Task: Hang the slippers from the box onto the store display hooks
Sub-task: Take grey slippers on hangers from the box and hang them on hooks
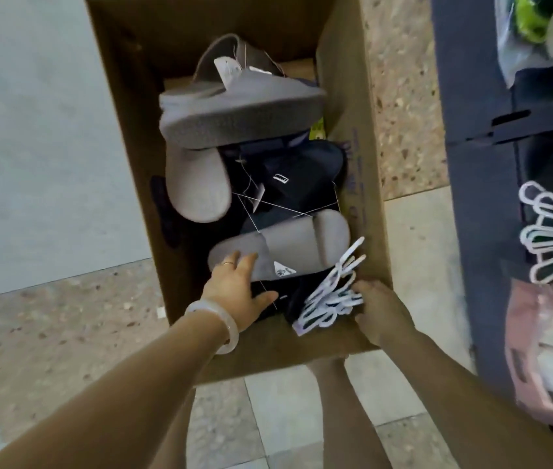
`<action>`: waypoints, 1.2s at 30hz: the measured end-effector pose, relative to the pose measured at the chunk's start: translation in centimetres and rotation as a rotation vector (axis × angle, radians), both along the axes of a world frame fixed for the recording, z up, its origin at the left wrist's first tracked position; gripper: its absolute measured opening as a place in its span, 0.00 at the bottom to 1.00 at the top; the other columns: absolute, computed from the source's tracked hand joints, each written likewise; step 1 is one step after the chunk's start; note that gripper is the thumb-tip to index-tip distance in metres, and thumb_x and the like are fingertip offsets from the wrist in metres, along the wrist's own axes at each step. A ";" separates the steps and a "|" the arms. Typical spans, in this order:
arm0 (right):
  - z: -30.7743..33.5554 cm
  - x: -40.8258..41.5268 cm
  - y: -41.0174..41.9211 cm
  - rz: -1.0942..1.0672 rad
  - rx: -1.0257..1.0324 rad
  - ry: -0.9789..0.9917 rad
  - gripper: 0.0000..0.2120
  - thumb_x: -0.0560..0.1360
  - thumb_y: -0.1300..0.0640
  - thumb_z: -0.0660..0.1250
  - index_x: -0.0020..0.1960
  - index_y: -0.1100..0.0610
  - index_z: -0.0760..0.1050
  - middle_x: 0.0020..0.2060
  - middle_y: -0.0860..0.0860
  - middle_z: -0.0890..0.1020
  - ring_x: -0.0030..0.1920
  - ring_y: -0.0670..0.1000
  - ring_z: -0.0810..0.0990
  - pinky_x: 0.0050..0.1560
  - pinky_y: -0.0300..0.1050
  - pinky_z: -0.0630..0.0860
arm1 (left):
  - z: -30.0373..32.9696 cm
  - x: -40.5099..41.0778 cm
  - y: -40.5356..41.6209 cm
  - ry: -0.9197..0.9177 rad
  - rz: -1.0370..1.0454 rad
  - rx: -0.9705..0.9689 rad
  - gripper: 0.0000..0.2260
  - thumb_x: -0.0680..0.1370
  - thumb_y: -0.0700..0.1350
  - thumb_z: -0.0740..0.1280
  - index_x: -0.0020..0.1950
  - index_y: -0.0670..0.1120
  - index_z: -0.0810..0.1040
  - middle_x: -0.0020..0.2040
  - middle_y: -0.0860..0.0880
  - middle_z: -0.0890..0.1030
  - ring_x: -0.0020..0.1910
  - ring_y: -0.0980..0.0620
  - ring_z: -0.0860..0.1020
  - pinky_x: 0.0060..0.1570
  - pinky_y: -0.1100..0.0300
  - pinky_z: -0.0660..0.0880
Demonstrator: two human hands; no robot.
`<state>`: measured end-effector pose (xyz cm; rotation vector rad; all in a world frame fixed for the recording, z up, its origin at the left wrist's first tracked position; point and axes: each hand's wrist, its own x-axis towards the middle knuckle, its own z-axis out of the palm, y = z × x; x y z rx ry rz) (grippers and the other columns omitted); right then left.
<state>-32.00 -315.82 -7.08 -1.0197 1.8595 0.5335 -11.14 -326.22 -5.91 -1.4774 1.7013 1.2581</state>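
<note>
A tall cardboard box stands open on the floor below me, holding several grey and dark navy slippers. My left hand reaches inside, fingers resting on the nearest grey slipper and thumb on a dark slipper under it. A grey pair lies at the far end, and a pale sole shows at the left. My right hand is at the box's near right corner, shut on a bunch of white plastic hangers. No display hooks are visible.
A dark blue display rack stands to the right with more white hangers and packaged goods on it. A pale wall runs along the left. Speckled floor tiles lie under me, and my legs show below the box.
</note>
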 end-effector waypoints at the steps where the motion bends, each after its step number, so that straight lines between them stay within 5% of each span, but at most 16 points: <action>1: -0.5 0.1 -0.1 0.061 -0.001 0.008 0.10 0.75 0.62 0.61 0.56 0.58 0.73 0.55 0.57 0.76 0.57 0.59 0.75 0.51 0.48 0.73 | -0.6 -0.4 0.2 -0.001 0.011 -0.007 0.34 0.75 0.56 0.65 0.75 0.52 0.53 0.76 0.46 0.53 0.74 0.44 0.54 0.72 0.51 0.58; 5: -0.6 -0.1 -1.3 0.144 -0.066 -0.023 0.06 0.76 0.60 0.60 0.42 0.57 0.74 0.46 0.57 0.81 0.48 0.58 0.76 0.39 0.43 0.65 | -1.6 -1.7 0.3 0.006 0.041 -0.051 0.32 0.75 0.54 0.65 0.75 0.50 0.55 0.76 0.46 0.55 0.74 0.44 0.55 0.71 0.52 0.58; 8: 0.3 -1.6 -2.6 0.111 -0.132 -0.199 0.09 0.75 0.53 0.63 0.45 0.54 0.81 0.43 0.55 0.83 0.45 0.56 0.78 0.33 0.43 0.64 | -1.0 -2.3 -0.2 0.013 0.064 -0.082 0.30 0.76 0.53 0.65 0.74 0.49 0.56 0.75 0.46 0.56 0.73 0.44 0.57 0.69 0.53 0.59; 11: 3.0 -3.4 -5.4 0.078 -0.147 -0.360 0.14 0.71 0.42 0.61 0.46 0.47 0.82 0.41 0.50 0.84 0.43 0.51 0.79 0.39 0.45 0.70 | -0.3 -2.5 -1.0 0.031 0.071 -0.127 0.28 0.76 0.52 0.64 0.73 0.49 0.58 0.75 0.46 0.56 0.73 0.44 0.57 0.70 0.53 0.58; 14: 5.7 -5.0 -8.9 -0.147 -0.236 -0.464 0.07 0.74 0.50 0.67 0.47 0.50 0.83 0.34 0.48 0.83 0.38 0.46 0.81 0.41 0.43 0.74 | 0.4 -2.7 -2.1 0.053 0.109 -0.206 0.26 0.76 0.48 0.65 0.72 0.47 0.61 0.75 0.44 0.57 0.73 0.44 0.58 0.71 0.53 0.58; 20: 7.7 -6.6 -15.5 -0.632 -0.509 -0.479 0.07 0.77 0.58 0.63 0.43 0.53 0.79 0.16 0.46 0.72 0.21 0.40 0.70 0.28 0.27 0.69 | 0.7 -2.8 -5.5 0.135 0.288 -0.386 0.24 0.76 0.43 0.66 0.71 0.43 0.65 0.73 0.42 0.61 0.71 0.43 0.61 0.69 0.53 0.60; 23: 6.3 -5.5 -16.8 -0.807 -0.550 -0.462 0.11 0.78 0.56 0.62 0.38 0.53 0.78 0.15 0.46 0.70 0.25 0.40 0.73 0.39 0.30 0.74 | 0.7 -2.7 -8.2 0.186 0.265 -0.579 0.23 0.74 0.41 0.67 0.68 0.40 0.68 0.71 0.38 0.64 0.69 0.38 0.64 0.68 0.50 0.61; 27: 4.1 -2.9 -17.0 -1.128 -0.417 -0.594 0.11 0.79 0.54 0.59 0.42 0.55 0.77 0.18 0.49 0.70 0.42 0.51 0.82 0.53 0.50 0.79 | 0.5 -2.8 -13.9 0.226 0.192 -0.832 0.24 0.75 0.47 0.66 0.69 0.41 0.66 0.72 0.38 0.63 0.70 0.39 0.63 0.69 0.48 0.58; 32: 2.8 -1.2 -16.5 -1.179 -0.424 -0.614 0.10 0.79 0.53 0.58 0.48 0.56 0.76 0.18 0.44 0.74 0.41 0.51 0.84 0.43 0.45 0.82 | -1.9 -3.4 -21.8 0.083 0.088 -0.583 0.27 0.79 0.56 0.55 0.74 0.42 0.58 0.74 0.39 0.60 0.74 0.41 0.57 0.73 0.47 0.54; 36: 2.3 -1.4 -16.0 -1.234 -0.454 -0.604 0.10 0.79 0.53 0.58 0.48 0.56 0.76 0.18 0.47 0.67 0.37 0.49 0.85 0.38 0.42 0.82 | -3.1 -4.0 -22.2 -0.098 -0.120 -0.326 0.25 0.78 0.62 0.51 0.69 0.48 0.68 0.68 0.41 0.68 0.67 0.40 0.65 0.67 0.46 0.61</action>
